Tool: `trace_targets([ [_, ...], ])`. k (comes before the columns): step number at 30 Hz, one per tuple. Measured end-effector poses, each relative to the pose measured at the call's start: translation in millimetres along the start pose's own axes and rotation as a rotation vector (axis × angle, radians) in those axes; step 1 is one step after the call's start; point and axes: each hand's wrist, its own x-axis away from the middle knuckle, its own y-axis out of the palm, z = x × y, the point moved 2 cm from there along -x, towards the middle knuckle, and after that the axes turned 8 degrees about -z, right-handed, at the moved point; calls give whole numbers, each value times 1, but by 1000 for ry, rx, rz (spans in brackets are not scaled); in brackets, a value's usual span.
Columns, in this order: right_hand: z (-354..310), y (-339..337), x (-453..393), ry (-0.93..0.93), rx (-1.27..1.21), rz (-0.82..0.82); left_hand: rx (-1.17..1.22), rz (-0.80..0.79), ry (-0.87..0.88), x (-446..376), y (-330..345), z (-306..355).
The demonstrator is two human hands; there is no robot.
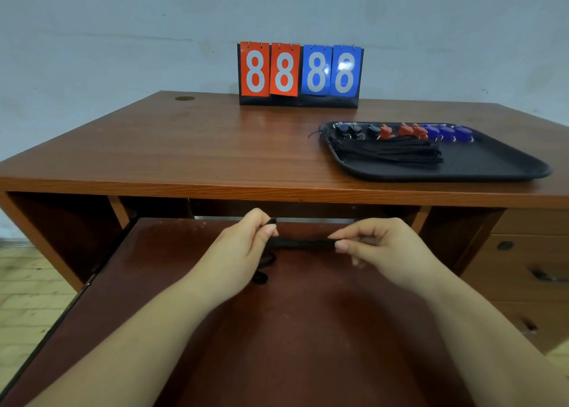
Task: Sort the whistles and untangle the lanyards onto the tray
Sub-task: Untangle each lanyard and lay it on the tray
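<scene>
The brown wooden desk (184, 148) serves as the landmark. Below its front edge a dark reddish pull-out shelf (277, 329) is drawn out, giving a low working surface for the hands. On the desk's back edge stands a flip scoreboard with red and blue cards all showing 8 (300, 74). On the desk's right side lies the black plastic tray (492, 163), its far rim lined with small plastic whistles (409, 131) grouped black, red, then blue, apparently sorted by colour. A bundle of straightened black lanyards (388, 152) lies in front of them, kept parallel. Over the shelf, the left hand (243, 252) and right hand (385, 249) each pinch one black cord lanyard (303, 242), pulling a stretch taut between them, likely to straighten it; its slack hangs below the left hand.
</scene>
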Motion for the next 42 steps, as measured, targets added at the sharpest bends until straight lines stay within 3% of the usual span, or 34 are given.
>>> trace_targets([
  [8,-3,-1,0,-121,-438,105,106,-47,-18,2,7,2],
  [17,-3,17,-6,-43,-1175,-19,284,-172,-63,3,31,9],
  [22,-5,22,-5,-37,-957,37,493,-2,-85,2,23,11],
  [27,-3,29,-2,-77,-724,75,791,-39,-118,4,27,18],
  [31,-4,33,-1,-64,-674,79,937,-33,-103,5,32,23],
  [42,-3,36,-1,-25,-717,76,1059,-74,-96,5,31,25],
])
